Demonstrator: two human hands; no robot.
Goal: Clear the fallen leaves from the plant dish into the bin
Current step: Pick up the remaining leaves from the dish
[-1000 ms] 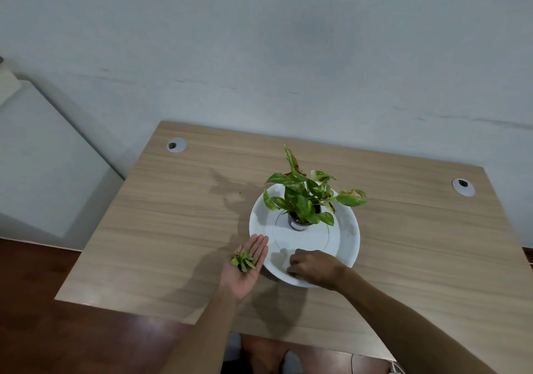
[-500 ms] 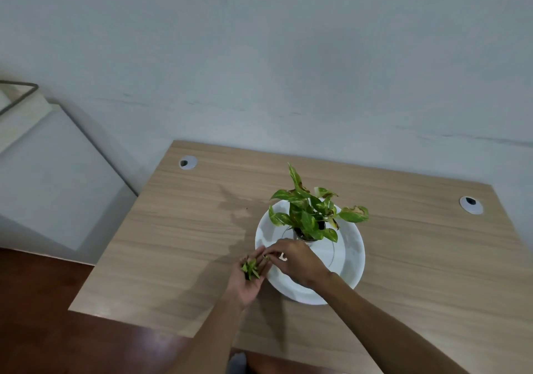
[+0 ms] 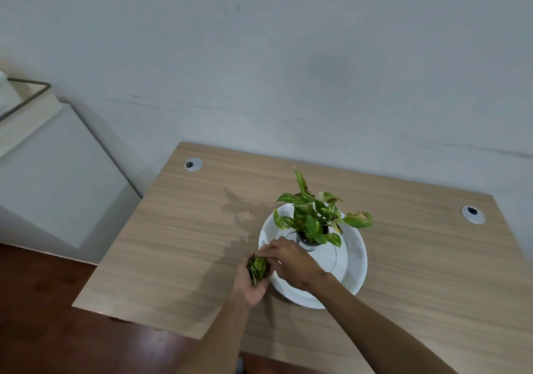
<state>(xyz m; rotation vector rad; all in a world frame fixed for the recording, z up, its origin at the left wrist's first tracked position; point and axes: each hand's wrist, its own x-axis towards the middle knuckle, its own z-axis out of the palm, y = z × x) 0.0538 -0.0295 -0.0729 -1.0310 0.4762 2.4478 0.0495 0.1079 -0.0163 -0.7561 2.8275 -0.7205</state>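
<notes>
A white round dish (image 3: 353, 261) sits on the wooden table (image 3: 178, 241) with a small potted plant (image 3: 313, 219) standing in its middle. My left hand (image 3: 251, 282) is cupped palm-up at the dish's left rim and holds a small pile of green fallen leaves (image 3: 257, 267). My right hand (image 3: 290, 261) reaches over the dish's near-left part, its fingertips touching the leaves in my left palm. No loose leaves show on the bare part of the dish. No bin is in view.
Two grey cable grommets (image 3: 193, 164) (image 3: 472, 214) are set into the table's far corners. A white cabinet or box (image 3: 43, 154) stands to the left of the table by the wall. Dark wooden floor (image 3: 43, 301) lies below the table's left edge.
My right hand rose from the dish's near rim and moved left to my left palm. The left hand curled tighter around a larger pile of leaves. The view tilted up and left.
</notes>
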